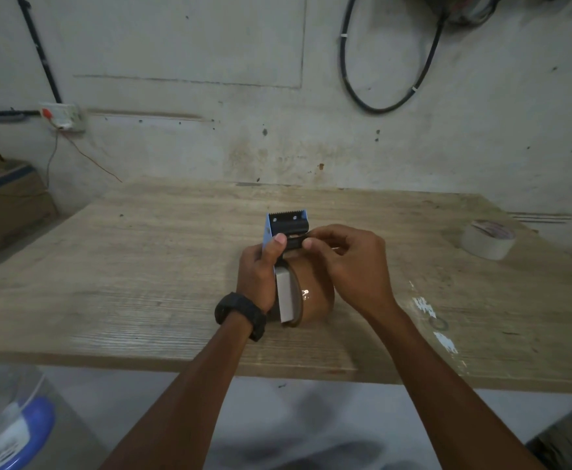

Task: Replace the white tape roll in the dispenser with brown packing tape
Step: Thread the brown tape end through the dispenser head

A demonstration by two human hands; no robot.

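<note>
A blue-and-black tape dispenser (288, 222) is held upright over the middle of the wooden table (142, 266), its toothed blade pointing away from me. A brown packing tape roll (315, 300) sits in the dispenser's lower part. My left hand (260, 269), with a black watch on the wrist, grips the dispenser's left side, thumb near the roller. My right hand (349, 266) pinches something at the black roller below the blade; what it holds is hidden by the fingers. The white tape roll (486, 244) lies flat on the table at the far right.
A cardboard box (6, 205) stands left of the table by the wall. A clear container with a blue lid (9, 425) is on the floor at the lower left. A socket (62, 117) and black cables hang on the wall behind.
</note>
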